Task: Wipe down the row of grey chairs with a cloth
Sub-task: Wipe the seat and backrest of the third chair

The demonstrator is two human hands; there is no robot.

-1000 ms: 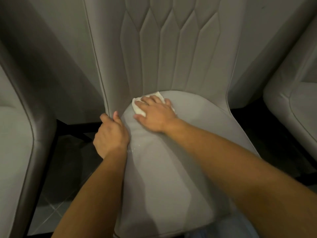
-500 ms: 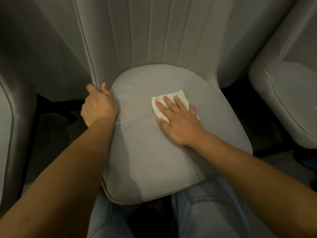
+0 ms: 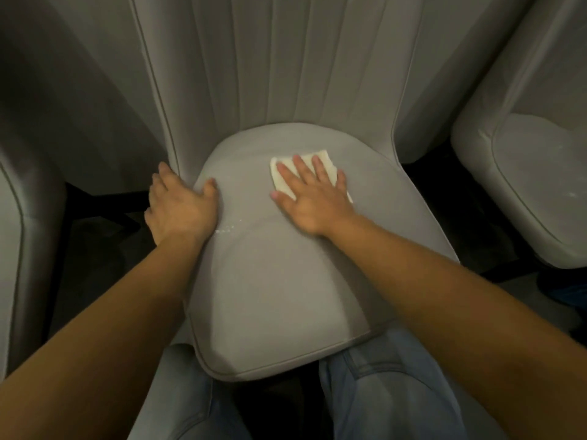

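Head view: middle grey chair (image 3: 286,296) square below, seat cushion filling the centre, jeans-clad knees (image 3: 390,392) against its front edge

Right hand (image 3: 313,198) flat on folded white cloth (image 3: 324,161), fingers straight and slightly spread, pressing cloth to the rear-right part of the seat, close to the foot of the ribbed backrest (image 3: 286,65); cloth showing beyond the fingertips and a sliver past the little-finger side

Left hand (image 3: 181,204) draped over the seat's left rear edge beside the backrest wing, thumb up on the cushion, fingers curled down round the side, gripping to steady the chair

Against a second ago: cloth carried from the rear-left corner of the seat, near the left hand, across to the right half; against half a second ago: a little further back and right. Left hand in much the same spot on the left edge throughout, thumb now further onto the cushion

Pale crumbs or specks (image 3: 227,228) just right of the left wrist, not yet reached by the cloth

Judgement: seat sweep under way, rear band covered side to side, front half and speckled patch probably left to do. Neighbouring chair at right (image 3: 524,173) with pale smears on its cushion, likely next; another chair at left (image 3: 19,201) only partly in frame
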